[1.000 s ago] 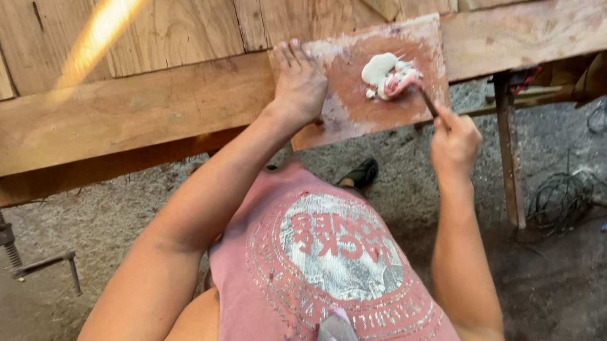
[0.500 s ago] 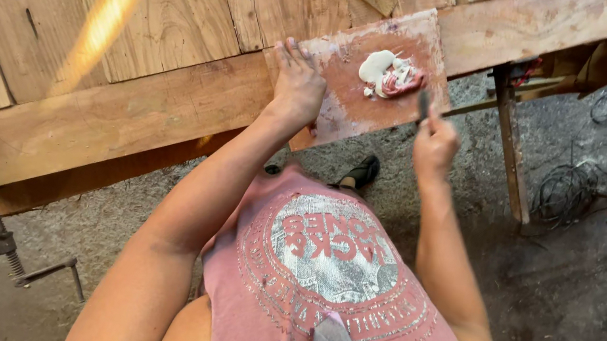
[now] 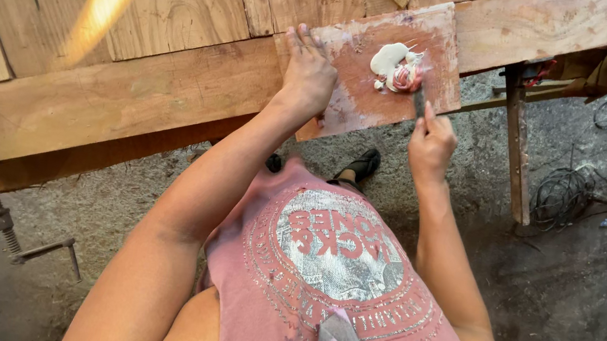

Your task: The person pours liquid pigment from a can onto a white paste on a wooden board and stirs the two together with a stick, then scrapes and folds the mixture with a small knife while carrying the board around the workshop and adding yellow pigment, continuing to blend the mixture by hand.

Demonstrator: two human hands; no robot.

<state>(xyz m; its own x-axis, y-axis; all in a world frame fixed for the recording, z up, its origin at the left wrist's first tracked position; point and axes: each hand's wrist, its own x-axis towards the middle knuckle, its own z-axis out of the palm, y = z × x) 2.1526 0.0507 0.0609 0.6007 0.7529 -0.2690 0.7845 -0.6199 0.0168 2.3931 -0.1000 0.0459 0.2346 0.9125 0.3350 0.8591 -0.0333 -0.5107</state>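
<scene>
A soft blob of white and pink putty [image 3: 395,68] is sitting near the top of a small, stained board [image 3: 378,97], which is lying on the edge of a big wooden bench [image 3: 172,87]. The putty looks pasty and sticky, probably easy to smear, best lifted on a blade rather than by fingers. The right hand [image 3: 430,143] is closing its grip around a narrow knife [image 3: 418,99], whose tip is reaching the blob's lower edge. The left hand [image 3: 306,75] is pressing flat, fingers spread, on the board's left end; the board seems light and stiff. Below, a rough floor [image 3: 586,261] is showing.
</scene>
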